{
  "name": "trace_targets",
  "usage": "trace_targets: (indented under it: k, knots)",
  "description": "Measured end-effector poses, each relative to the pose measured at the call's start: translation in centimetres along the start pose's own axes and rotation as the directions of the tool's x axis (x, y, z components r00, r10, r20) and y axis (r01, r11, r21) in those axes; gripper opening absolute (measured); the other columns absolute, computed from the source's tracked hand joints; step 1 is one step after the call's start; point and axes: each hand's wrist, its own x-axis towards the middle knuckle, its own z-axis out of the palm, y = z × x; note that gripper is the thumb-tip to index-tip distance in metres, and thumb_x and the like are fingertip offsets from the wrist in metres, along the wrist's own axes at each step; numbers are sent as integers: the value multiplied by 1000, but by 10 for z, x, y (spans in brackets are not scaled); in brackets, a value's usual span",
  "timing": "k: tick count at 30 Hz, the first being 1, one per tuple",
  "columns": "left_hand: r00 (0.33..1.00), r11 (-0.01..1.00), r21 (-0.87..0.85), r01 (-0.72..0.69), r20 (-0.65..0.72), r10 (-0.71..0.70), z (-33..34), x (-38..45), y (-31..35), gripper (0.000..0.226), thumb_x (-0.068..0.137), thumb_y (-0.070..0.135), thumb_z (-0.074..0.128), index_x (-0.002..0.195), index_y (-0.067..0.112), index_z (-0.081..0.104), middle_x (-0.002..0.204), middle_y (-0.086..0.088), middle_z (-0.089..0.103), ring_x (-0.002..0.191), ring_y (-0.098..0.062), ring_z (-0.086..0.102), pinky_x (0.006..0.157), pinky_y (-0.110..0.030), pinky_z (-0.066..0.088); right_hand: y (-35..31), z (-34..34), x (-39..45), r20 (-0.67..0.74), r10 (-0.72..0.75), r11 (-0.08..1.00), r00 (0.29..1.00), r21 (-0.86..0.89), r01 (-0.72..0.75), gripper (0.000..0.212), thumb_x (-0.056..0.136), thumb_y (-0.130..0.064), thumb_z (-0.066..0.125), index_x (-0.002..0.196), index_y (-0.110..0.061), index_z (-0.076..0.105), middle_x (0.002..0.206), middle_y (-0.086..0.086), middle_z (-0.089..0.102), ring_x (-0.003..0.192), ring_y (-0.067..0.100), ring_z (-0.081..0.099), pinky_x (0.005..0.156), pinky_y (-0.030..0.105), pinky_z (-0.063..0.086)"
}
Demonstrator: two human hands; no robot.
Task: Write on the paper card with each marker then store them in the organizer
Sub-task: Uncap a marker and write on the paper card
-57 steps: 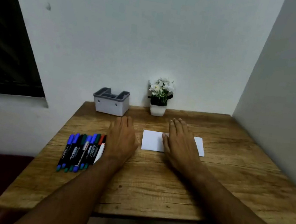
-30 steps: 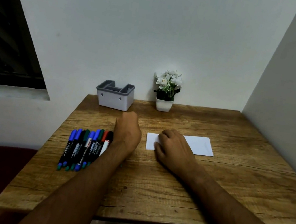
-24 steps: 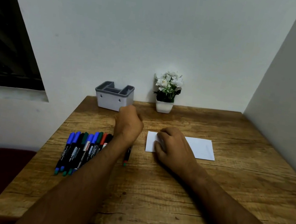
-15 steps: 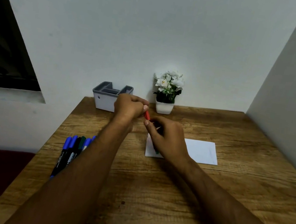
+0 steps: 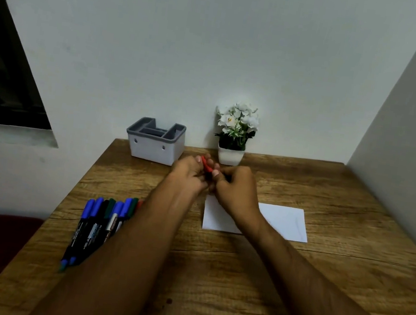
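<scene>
Up above the wooden table (image 5: pixel 236 283), the red marker (image 5: pixel 205 164) is pinched between both hands, left hand (image 5: pixel 190 171) and right hand (image 5: pixel 234 189) closed on it, its red end pointing up-left toward the organizer (image 5: pixel 155 142). Below them lies the paper card (image 5: pixel 282 222), well inside the table's edges. The other markers (image 5: pixel 99 224) lie along the left edge.

Organizer (image 5: pixel 156 141) left of plant (image 5: pixel 234 134); markers (image 5: pixel 99 224) left of card (image 5: pixel 281 222).
</scene>
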Motion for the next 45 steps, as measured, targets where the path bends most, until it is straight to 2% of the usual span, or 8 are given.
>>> trace_targets:
  k: [4, 7, 10, 16, 26, 30, 34, 45]
  knots:
    - [969, 956, -210, -204, -181, 167, -21, 23, 28, 24, 103, 14, 44, 83, 11, 55, 57, 0, 53, 48, -11, 51, 48, -24, 46, 3, -15, -11, 88, 122, 989, 989, 70, -129, 36, 102, -15, 63, 69, -8, 76, 60, 3, 67, 54, 13, 60, 60, 32, 48]
    - [887, 910, 246, -335, -244, 393, -39, 33, 50, 19, 100, 21, 54, 86, 10, 63, 71, -2, 65, 58, -13, 63, 51, -25, 51, 16, -28, -28, 91, 100, 995, 991, 11, -102, 42, 102, -16, 64, 60, -18, 70, 59, -5, 66, 49, 1, 58, 60, 23, 43]
    - [860, 361, 911, -200, -13, 510, -32, 33, 28, 20, 86, 37, 72, 83, 17, 70, 77, -2, 73, 77, -19, 71, 77, -36, 58, 19, -32, -26, 50, 91, 986, 995, 136, -97, 20, 101, -14, 65, 85, -11, 76, 73, 4, 76, 50, 5, 63, 55, 26, 50]
    - [811, -217, 976, -29, 150, 566, -34, 22, -1, 29, 75, 41, 82, 85, 19, 67, 86, 0, 66, 82, -20, 62, 64, -32, 48, 28, -40, -31, 61, 115, 879, 991, 458, -130, 31, 108, -2, 45, 124, -21, 63, 91, 16, 70, 63, 32, 76, 50, 34, 59]
    - [741, -148, 950, -277, 309, 596, -35, 33, -15, 23, 77, 32, 82, 96, 20, 75, 89, 4, 73, 79, -9, 66, 68, -24, 51, 62, -49, -11, 9, -18, 964, 1000, 264, 15, 34, 90, 7, 69, 106, -23, 63, 86, 9, 74, 80, 26, 74, 71, 35, 61]
    - [809, -12, 854, -520, 497, 313, -26, 27, -8, 18, 77, 23, 83, 94, 21, 79, 89, 9, 76, 76, 5, 67, 64, -8, 49, 71, -51, -6, 12, -194, 971, 981, 147, 190, 7, 102, -18, 62, 104, -23, 56, 92, -1, 68, 82, 20, 70, 70, 48, 61]
    - [850, -82, 848, -523, 527, 27, -27, 28, -7, 28, 69, 6, 86, 93, 19, 80, 87, 8, 77, 78, 2, 70, 73, -16, 57, 72, -53, -8, 63, -256, 963, 965, -69, 260, 16, 99, -30, 68, 104, -24, 54, 93, -12, 64, 82, 11, 64, 69, 44, 56]
    - [768, -338, 723, -602, 641, 3, -25, 25, -25, 46, 75, 15, 83, 117, 29, 69, 111, 13, 66, 91, 0, 54, 74, -15, 40, 91, -72, -14, 151, -221, 915, 964, -310, 258, 43, 80, -44, 87, 106, -25, 58, 94, -11, 64, 87, 4, 58, 70, 25, 49]
